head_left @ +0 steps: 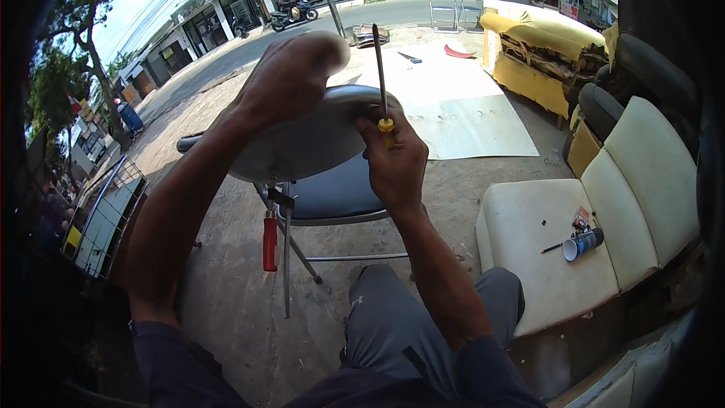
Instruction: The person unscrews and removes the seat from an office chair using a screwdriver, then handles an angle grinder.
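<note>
A grey, rounded panel is raised above a blue-padded folding chair. My left hand is curled over the panel's upper left part, its fingertips blurred; what it holds is hidden. My right hand grips a screwdriver by its yellow handle, shaft pointing up, at the panel's right edge. Under the panel hangs a clamp with a red handle beside a metal bar.
White sheets lie on the pavement ahead. A white padded seat with a can stands at right, a torn yellow sofa behind. A metal rack stands at left. A street with motorbikes runs beyond.
</note>
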Action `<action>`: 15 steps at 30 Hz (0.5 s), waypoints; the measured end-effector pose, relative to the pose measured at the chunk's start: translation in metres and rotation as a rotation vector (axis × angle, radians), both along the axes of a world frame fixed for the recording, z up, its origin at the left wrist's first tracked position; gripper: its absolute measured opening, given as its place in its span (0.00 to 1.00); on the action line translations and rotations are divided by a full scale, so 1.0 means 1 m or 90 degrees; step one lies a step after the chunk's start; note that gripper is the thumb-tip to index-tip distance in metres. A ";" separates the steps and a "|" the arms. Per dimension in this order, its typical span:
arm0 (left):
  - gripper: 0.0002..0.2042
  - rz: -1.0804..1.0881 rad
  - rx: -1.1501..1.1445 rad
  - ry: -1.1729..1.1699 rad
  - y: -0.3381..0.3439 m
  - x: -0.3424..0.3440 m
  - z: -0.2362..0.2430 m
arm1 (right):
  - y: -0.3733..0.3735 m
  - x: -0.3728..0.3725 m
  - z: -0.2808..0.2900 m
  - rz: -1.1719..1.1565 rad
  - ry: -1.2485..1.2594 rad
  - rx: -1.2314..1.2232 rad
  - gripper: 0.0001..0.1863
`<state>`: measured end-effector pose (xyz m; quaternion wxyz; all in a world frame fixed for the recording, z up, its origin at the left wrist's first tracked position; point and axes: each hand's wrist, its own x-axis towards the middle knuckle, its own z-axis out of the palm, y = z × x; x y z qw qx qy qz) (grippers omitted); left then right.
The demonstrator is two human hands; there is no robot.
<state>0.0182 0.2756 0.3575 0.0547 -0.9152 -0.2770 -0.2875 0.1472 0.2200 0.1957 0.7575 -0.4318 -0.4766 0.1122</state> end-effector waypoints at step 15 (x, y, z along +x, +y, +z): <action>0.17 -0.010 -0.649 -0.468 -0.123 -0.004 -0.105 | -0.071 0.000 -0.020 0.050 0.099 -0.002 0.09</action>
